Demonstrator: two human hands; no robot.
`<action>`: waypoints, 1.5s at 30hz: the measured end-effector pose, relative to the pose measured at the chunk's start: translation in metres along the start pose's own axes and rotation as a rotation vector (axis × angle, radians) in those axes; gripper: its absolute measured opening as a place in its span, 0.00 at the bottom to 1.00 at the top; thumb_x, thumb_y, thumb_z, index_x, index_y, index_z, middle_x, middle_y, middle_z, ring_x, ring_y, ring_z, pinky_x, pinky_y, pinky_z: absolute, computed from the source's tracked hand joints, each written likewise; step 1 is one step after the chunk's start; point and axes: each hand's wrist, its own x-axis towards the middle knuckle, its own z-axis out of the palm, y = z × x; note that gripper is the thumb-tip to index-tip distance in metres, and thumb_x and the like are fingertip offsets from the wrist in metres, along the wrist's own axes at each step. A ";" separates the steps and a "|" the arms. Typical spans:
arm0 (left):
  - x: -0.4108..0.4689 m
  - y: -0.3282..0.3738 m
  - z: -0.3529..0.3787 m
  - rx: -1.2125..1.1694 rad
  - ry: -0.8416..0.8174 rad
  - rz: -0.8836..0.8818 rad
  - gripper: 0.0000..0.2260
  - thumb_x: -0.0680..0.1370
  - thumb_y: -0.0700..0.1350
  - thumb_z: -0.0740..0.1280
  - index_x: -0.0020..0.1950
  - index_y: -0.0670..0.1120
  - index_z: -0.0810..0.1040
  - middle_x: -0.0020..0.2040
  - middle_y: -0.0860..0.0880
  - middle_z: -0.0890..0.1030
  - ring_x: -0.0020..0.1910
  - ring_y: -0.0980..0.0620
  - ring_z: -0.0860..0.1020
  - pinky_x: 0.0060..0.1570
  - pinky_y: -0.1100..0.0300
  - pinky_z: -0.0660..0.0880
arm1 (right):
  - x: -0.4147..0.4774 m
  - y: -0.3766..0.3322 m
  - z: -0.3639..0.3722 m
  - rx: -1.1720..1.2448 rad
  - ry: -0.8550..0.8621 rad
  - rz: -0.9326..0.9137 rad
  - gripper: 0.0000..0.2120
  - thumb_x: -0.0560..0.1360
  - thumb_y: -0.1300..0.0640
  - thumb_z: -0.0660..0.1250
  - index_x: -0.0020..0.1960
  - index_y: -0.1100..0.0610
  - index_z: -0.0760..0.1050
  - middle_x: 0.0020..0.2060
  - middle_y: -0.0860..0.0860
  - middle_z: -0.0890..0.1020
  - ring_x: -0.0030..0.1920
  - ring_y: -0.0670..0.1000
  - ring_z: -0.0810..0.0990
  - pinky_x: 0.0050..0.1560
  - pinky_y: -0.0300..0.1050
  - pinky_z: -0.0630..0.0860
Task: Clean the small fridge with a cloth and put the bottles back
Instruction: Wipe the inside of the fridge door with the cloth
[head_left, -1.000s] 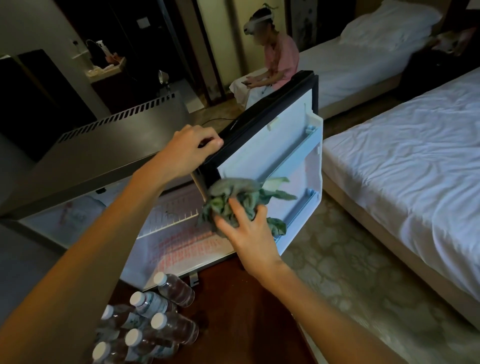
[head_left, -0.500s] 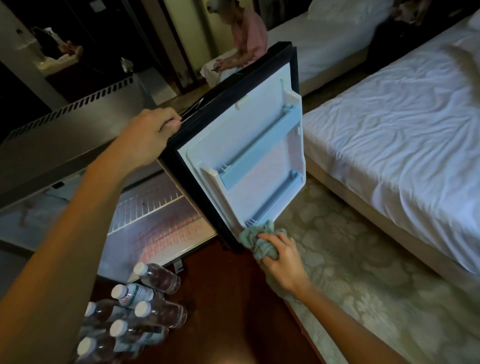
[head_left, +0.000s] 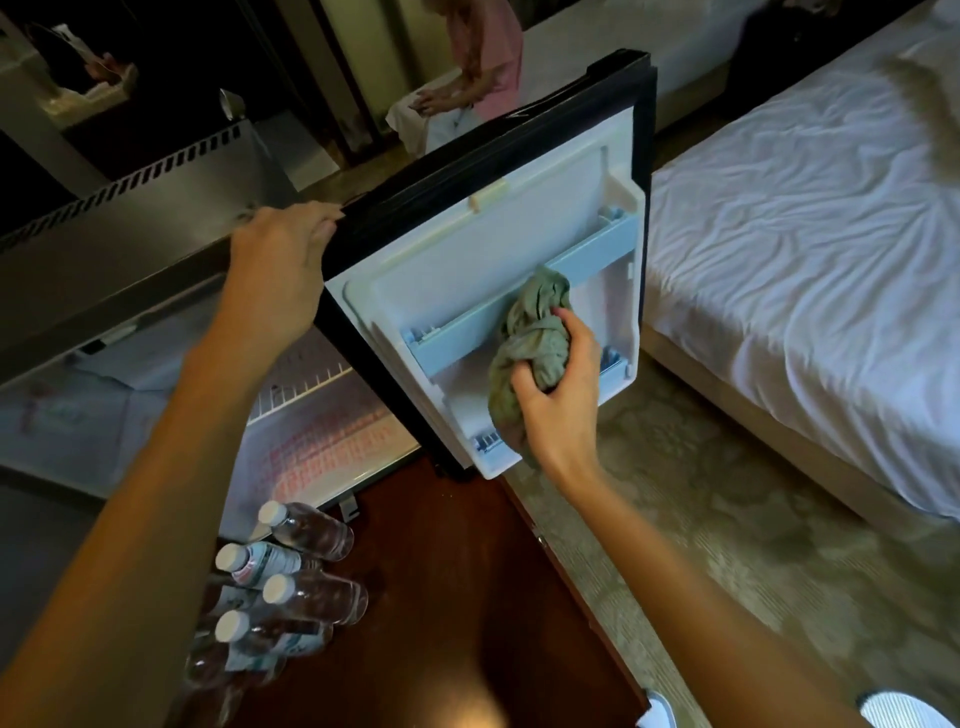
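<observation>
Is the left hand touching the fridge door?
Touching. In the head view the fingers of the left hand curl over the top corner of the fridge door, no gap. The right hand grips the cloth.

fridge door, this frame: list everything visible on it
The fridge door is swung open, inner face toward the camera. It has a black outer frame, a white plastic liner and a cream tab near the top. Two pale blue rails cross it: the upper rail mostly shows, the lower rail only at its ends. The left hand grips its top corner; the right hand holds a crumpled green cloth against the liner, over the upper rail.
</observation>
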 end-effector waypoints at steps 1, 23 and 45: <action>-0.001 0.001 -0.001 0.006 -0.007 0.003 0.14 0.84 0.41 0.57 0.66 0.40 0.77 0.60 0.37 0.80 0.58 0.39 0.77 0.61 0.48 0.74 | -0.004 -0.003 0.006 -0.014 0.017 0.001 0.32 0.73 0.58 0.68 0.73 0.48 0.61 0.64 0.51 0.66 0.65 0.49 0.69 0.69 0.52 0.70; -0.012 0.019 -0.001 0.018 0.195 0.007 0.11 0.82 0.41 0.62 0.60 0.41 0.80 0.60 0.43 0.81 0.60 0.44 0.76 0.62 0.62 0.63 | -0.050 0.031 0.006 -0.177 -0.196 0.255 0.24 0.74 0.59 0.67 0.67 0.45 0.67 0.57 0.47 0.76 0.56 0.45 0.77 0.58 0.51 0.79; -0.088 0.074 0.131 0.113 0.478 0.071 0.10 0.81 0.39 0.64 0.59 0.43 0.83 0.56 0.49 0.83 0.60 0.44 0.78 0.73 0.44 0.59 | 0.092 -0.085 -0.104 -0.669 0.108 -0.494 0.22 0.70 0.56 0.68 0.64 0.49 0.74 0.59 0.52 0.72 0.60 0.54 0.72 0.61 0.57 0.73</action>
